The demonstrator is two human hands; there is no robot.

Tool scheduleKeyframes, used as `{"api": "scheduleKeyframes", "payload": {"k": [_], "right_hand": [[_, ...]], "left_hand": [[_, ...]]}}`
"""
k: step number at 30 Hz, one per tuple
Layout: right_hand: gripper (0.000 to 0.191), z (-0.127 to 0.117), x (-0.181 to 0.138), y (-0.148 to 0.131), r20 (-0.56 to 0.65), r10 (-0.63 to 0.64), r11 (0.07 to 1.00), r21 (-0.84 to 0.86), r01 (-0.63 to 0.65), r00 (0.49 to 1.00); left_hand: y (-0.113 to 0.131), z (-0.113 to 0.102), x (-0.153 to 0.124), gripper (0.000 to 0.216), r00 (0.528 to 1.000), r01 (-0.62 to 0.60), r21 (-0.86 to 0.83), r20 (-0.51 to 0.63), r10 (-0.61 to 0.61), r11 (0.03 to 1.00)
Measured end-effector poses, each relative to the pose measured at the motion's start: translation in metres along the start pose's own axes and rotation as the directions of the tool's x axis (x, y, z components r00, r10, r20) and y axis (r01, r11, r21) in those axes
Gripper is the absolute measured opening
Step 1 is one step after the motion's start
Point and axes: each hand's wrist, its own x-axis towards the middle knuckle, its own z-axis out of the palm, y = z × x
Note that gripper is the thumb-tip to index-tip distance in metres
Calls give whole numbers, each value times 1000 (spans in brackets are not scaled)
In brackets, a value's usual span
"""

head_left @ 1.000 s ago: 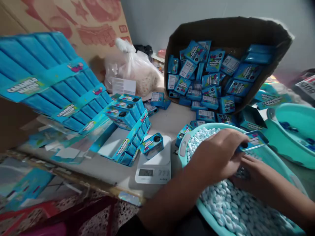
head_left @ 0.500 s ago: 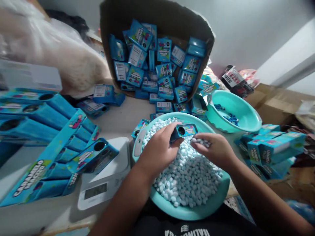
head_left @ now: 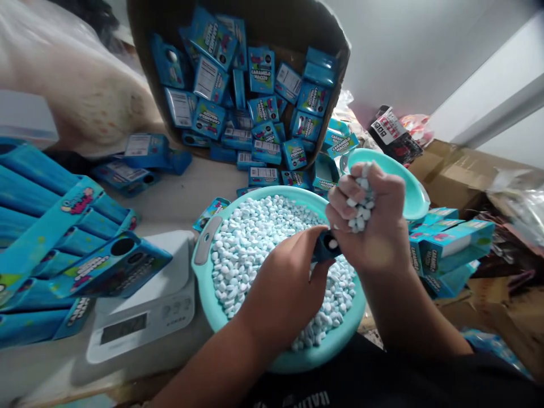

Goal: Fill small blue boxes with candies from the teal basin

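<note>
A teal basin (head_left: 204, 266) full of small pale blue candies (head_left: 255, 238) sits in front of me. My left hand (head_left: 284, 289) grips a small blue candy box (head_left: 325, 247) over the basin, its round hole facing up. My right hand (head_left: 369, 218) is raised just above the box, closed around a handful of candies (head_left: 359, 212) that show between the fingers.
A tipped cardboard carton (head_left: 327, 28) at the back spills several blue boxes (head_left: 259, 102). A white scale (head_left: 140, 317) stands left of the basin with a blue box (head_left: 110, 272) on it. Blue display packs (head_left: 42, 226) lie far left, a second teal basin (head_left: 408, 187) and more boxes (head_left: 450, 243) right.
My right hand has lifted from the candy pile with a handful and now sits above the box. The view has swung right and down.
</note>
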Motion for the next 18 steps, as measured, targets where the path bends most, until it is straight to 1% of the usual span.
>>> {"api": "scheduleKeyframes", "payload": {"k": [4, 8, 12, 16, 18], "right_hand": [[22, 0, 0, 14, -15, 12, 999, 31, -12, 1000], [26, 1, 0, 18, -38, -36, 999, -14, 35, 999], [27, -3, 1, 17, -31, -71, 990, -123, 66, 997], [24, -9, 4, 16, -16, -47, 981, -188, 43, 999], [23, -11, 5, 16, -14, -33, 975, -220, 29, 999]], "left_hand": [[-15, 2, -2, 32, 995, -60, 53, -71, 64, 997], [-22, 0, -2, 35, 987, -111, 111, -100, 123, 988], [-23, -3, 0, 40, 986, -137, 128, -80, 148, 982], [-24, -7, 0, 42, 986, -155, 92, -39, 160, 984], [-24, -7, 0, 42, 989, -142, 83, -35, 145, 986]]}}
